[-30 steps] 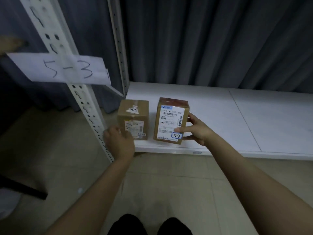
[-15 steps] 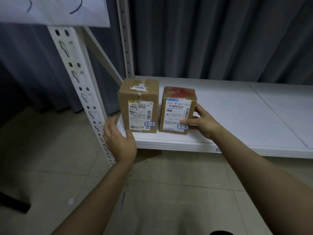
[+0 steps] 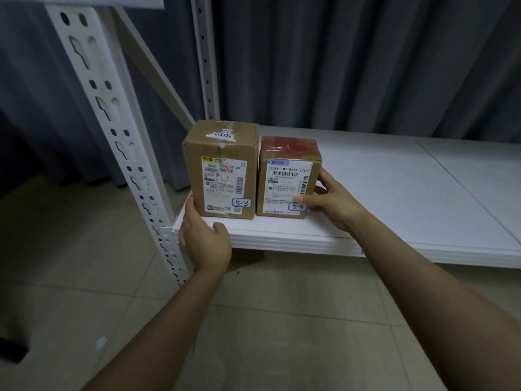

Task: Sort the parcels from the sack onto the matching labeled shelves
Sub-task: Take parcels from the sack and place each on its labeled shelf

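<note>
Between the two hands, two cardboard boxes stand upright near the front edge of a white shelf (image 3: 394, 210), close together, their printed faces turned outward so the handwritten "5-3" on each can be read. The right hand (image 3: 332, 203) holds the shorter box (image 3: 287, 179), thumb across the lower front beside the mark and fingers wrapped round the far side, seemingly to square it up against its neighbour. The left hand (image 3: 204, 244) is loose and open, fingers lying up the outer side of the taller box (image 3: 222, 170), probably to steady it from the other side. Just beyond that hand rises the slotted white post (image 3: 112, 122). Both parcels look placed; letting go seems next.
</note>
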